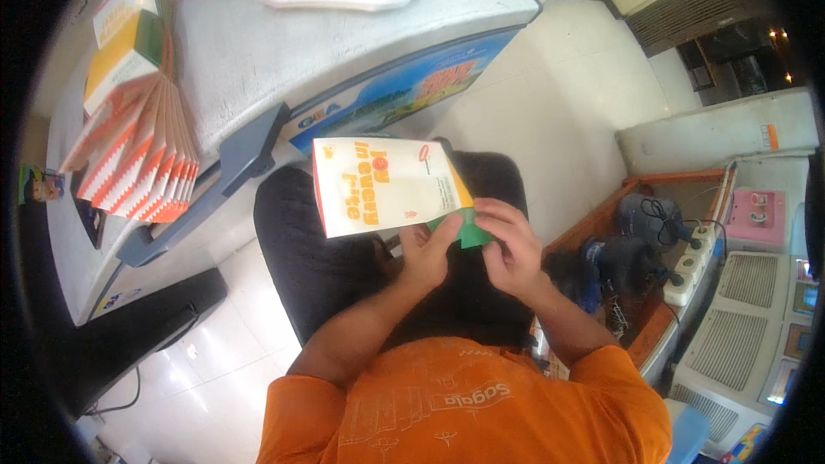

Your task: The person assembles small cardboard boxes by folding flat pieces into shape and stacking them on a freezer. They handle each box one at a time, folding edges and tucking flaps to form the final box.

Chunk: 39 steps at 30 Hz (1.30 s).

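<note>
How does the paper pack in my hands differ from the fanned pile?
The paper pack is one piece, held in your left hand and right hand; the fanned pile is many, unheld. The paper pack shows a broad printed face; the fanned pile, mostly red-and-white edges. Both carry white, yellow and green.

Bright; glare on floor tiles (182,363); fisheye-bent edges, black rim.

Coloured lettering around the room

From where I stand, large orange and yellow letters run sideways on the white carton (382,193). Pale lettering crosses the orange shirt (481,417). Red-orange lettering stands on the blue panel (391,99), yellow on the stacked cartons (142,133).
</note>
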### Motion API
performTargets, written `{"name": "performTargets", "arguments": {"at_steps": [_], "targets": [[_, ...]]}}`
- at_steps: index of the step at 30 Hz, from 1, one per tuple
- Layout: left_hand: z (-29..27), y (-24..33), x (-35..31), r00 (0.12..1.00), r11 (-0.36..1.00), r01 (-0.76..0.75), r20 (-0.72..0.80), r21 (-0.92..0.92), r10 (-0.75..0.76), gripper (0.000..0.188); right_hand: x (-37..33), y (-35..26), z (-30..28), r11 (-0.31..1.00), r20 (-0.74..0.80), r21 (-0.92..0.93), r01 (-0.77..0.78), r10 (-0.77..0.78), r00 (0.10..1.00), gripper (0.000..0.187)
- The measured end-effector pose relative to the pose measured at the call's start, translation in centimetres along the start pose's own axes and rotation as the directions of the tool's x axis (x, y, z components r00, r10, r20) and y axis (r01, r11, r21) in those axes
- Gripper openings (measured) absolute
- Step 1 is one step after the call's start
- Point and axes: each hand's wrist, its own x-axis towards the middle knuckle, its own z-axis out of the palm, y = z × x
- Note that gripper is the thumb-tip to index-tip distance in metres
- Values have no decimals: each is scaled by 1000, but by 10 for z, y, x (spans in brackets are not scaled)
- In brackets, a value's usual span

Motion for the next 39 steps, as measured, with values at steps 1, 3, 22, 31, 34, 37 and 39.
{"name": "performTargets", "arguments": {"at_steps": [1,3,22,31,34,37,39], "targets": [[0,1,1,999,999,-35,11,-21,35,49,2,-3,-2,999,8,13,-35,35,999,45],[-1,3,3,997,997,-60,47,-42,62,50,5,-8,-3,995,15,40,-87,87,996,46],[-20,-3,18,967,808,-241,65,538,246,28,1,-9,26,718,-108,526,-455,587,802,22],[-25,4,15,955,507,-297,240,809,176,29,13,-6,35,902,-188,330,-279,353,917,19],[-33,-5,14,966,704,-256,205,663,158,30,18,-4,28,923,-154,258,-285,330,931,17],[-38,-9,12,976,749,-214,176,627,132,28,24,-1,21,937,-135,228,-263,298,945,16],[-39,-9,13,987,760,-159,130,630,98,28,27,2,18,934,-129,245,-260,297,946,14]]}}
